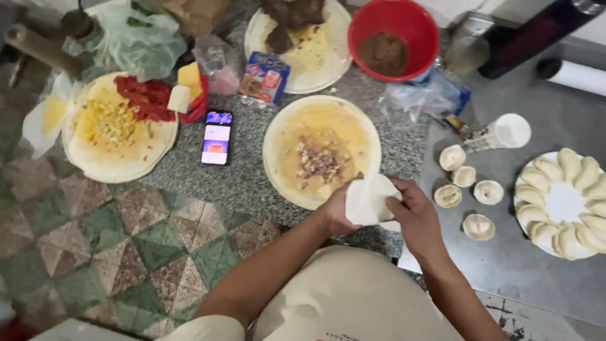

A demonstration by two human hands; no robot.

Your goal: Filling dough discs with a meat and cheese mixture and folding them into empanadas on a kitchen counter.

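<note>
You are holding a thin, pale round of dough (368, 200) between both hands, just above the near edge of a speckled stone counter (243, 180). Your left hand (336, 211) cups it from below and behind, with the fingers closed up under the sheet. Your right hand (413, 211) pinches its right edge between thumb and fingers. The round is bent into a soft fold and looks empty; whether any filling sits inside cannot be told.

To do this step well, keep the sheet resting flat across your left fingers so it does not sag or tear, and keep the right-hand pinch light and close to the rim.

Just beyond your hands lies a wide plate (275, 136) with a yellow coating and a small heap of chopped pink and white filling (319, 161) at its middle, close enough to scoop from.

To the right, on a grey metal surface (505, 265), sit five small filled dumplings (464, 176), apart from one another. Further right, a white plate (564, 203) holds a ring of folded ones.

To the left lie a phone (217, 136) with a lit screen and another plate (107, 165) with chopped yellow and red ingredients. A red bowl (413, 22) of brown paste stands at the far side.
</note>
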